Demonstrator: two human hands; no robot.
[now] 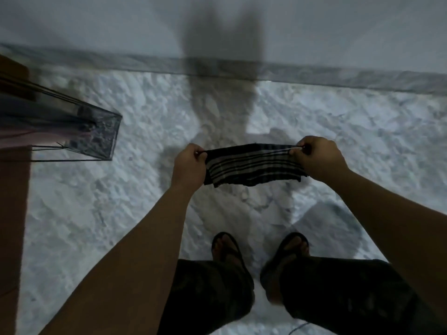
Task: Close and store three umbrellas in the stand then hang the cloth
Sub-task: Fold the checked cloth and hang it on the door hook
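Above the marble floor (96,213), left hand (189,163) and right hand (316,157) each pinch the striped cloth (254,165).

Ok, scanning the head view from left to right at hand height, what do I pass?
Umbrella stand with closed umbrellas in it → left hand → striped cloth stretched between both hands → right hand.

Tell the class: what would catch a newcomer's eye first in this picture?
First, the striped cloth stretched at centre between the left hand and right hand, each pinching a top corner. Next, the wire umbrella stand at the left edge, with folded umbrellas in it, on the pale marble floor.
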